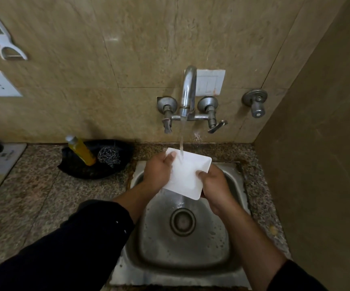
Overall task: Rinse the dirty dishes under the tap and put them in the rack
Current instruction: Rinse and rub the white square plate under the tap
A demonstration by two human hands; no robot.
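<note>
— How far along am I?

— Mid-rinse, I judge. Towards the back edge of the table [33,196], left of the sink [191,255], your soap bottle [81,151] and steel scrubber [109,156] sit in a black tray [81,171]. Your left hand [159,171] grips the white dish [187,175] by its left edge, and your right hand [214,183] pinches its near right corner.

— And the dish itself?

— You hold it tilted over the sink's back edge, with water from the tap [187,91] striking its upper part.

— What's left?

— Racking it. No rack or other dirty dishes show, so I cannot tell how many remain.
</note>
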